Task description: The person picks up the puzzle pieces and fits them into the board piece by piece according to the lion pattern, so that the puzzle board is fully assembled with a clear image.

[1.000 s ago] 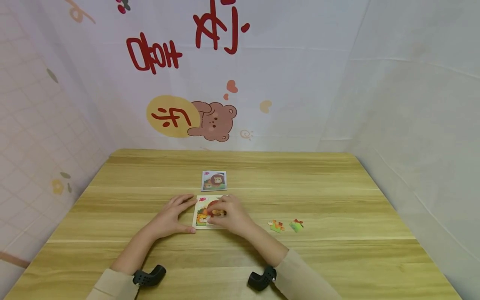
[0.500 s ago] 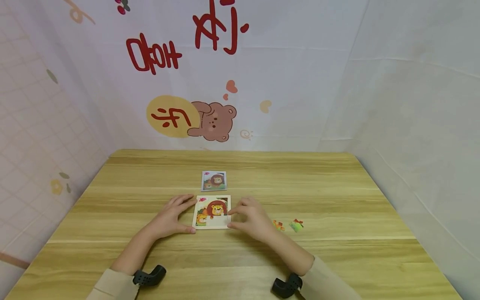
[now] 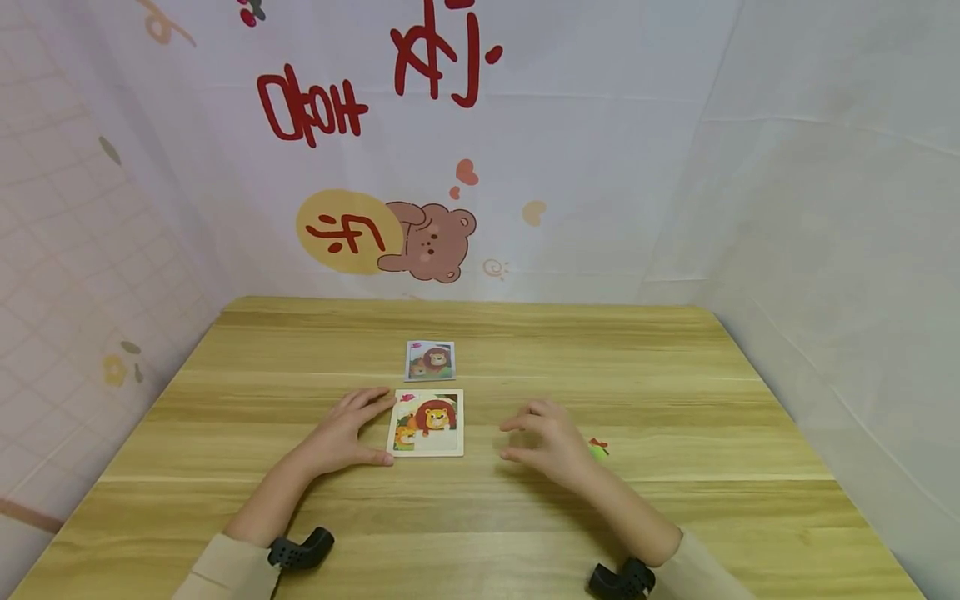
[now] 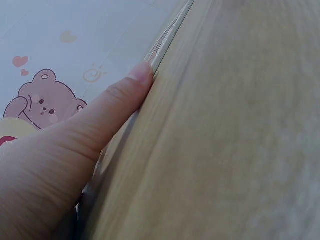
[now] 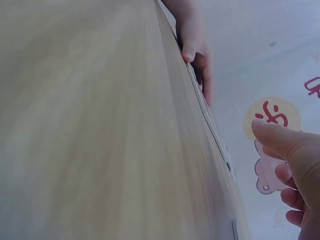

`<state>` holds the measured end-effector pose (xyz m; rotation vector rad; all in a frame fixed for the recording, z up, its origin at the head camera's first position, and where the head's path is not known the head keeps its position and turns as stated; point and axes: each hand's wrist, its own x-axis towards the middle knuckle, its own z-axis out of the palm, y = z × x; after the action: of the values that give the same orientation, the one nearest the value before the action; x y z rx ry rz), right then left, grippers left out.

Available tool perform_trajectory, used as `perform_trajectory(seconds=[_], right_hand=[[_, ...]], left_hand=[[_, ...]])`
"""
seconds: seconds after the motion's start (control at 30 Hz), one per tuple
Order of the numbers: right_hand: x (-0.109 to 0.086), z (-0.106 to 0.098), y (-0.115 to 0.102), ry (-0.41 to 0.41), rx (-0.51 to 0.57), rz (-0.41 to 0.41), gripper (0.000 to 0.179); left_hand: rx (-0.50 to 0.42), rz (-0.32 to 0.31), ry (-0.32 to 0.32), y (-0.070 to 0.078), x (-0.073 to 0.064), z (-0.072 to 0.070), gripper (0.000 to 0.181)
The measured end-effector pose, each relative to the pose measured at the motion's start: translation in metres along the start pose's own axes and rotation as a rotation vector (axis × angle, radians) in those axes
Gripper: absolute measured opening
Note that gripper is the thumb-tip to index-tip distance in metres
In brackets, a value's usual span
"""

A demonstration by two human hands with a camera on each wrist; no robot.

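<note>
A jigsaw puzzle board (image 3: 425,423) with a lion picture lies on the table, pale and bare along its lower right part. At its left edge rests my left hand (image 3: 345,437), fingertips by the upper corner and thumb by the lower one. In the left wrist view the straight thumb (image 4: 115,102) presses the board's edge. My right hand (image 3: 551,442) is in the air to the right of the board, thumb apart from the bent fingers and nothing between them. A green and red puzzle piece (image 3: 598,450) shows partly behind that hand; a second loose piece is hidden by it.
A small lion picture card (image 3: 431,361) lies just beyond the board. The wooden table (image 3: 600,358) reaches back to a printed white cloth (image 3: 600,150), with cloth walls at both sides. Black wrist cameras (image 3: 302,550) sit on both sleeves.
My right hand has let go of a puzzle piece in the board and moved right, off the board, to cover one loose piece. My left hand has stayed at the board's edge.
</note>
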<state>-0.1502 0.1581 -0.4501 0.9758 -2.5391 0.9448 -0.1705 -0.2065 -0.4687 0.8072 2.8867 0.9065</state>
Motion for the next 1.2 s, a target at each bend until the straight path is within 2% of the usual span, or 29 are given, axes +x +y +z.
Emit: perform_trajectory(seconds=[0.5,0.87,1.2], right_hand=[[-0.033,-0.028,0.028,0.031,-0.067,-0.029,0.035],[-0.051,-0.040,0.039,0.011,-0.060,0.063,0.037],[-0.055,-0.041,0.042,-0.031,-0.074,0.149,0.032]], left_hand=[[0.001,-0.007,-0.001,-0.002,0.000,0.001,0.097],[0.000,-0.007,-0.007,0.000,0.000,-0.001,0.097],[-0.001,-0.017,-0.020,0.001,0.000,-0.001,0.098]])
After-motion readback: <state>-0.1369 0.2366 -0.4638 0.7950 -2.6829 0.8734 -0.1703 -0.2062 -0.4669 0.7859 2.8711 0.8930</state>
